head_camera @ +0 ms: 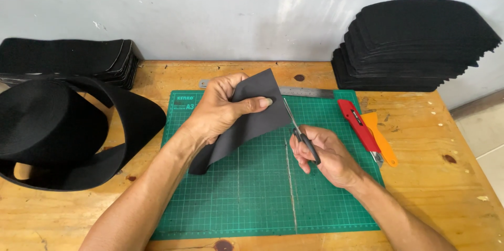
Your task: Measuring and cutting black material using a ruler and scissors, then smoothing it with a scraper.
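Black fabric piece [252,117] pinched in raised left hand [223,106]; right hand [325,156] grips scissors [300,127] at fabric edge.

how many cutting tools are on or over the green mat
3: scissors in the right hand at the black sheet held by the left hand; red utility knife and orange knife along the mat's right edge. Others may be hidden.

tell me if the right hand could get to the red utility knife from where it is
Probably yes. The red utility knife lies uncovered on the green cutting mat, just beside the right hand, with nothing between them. But that hand holds scissors, so it isn't free.
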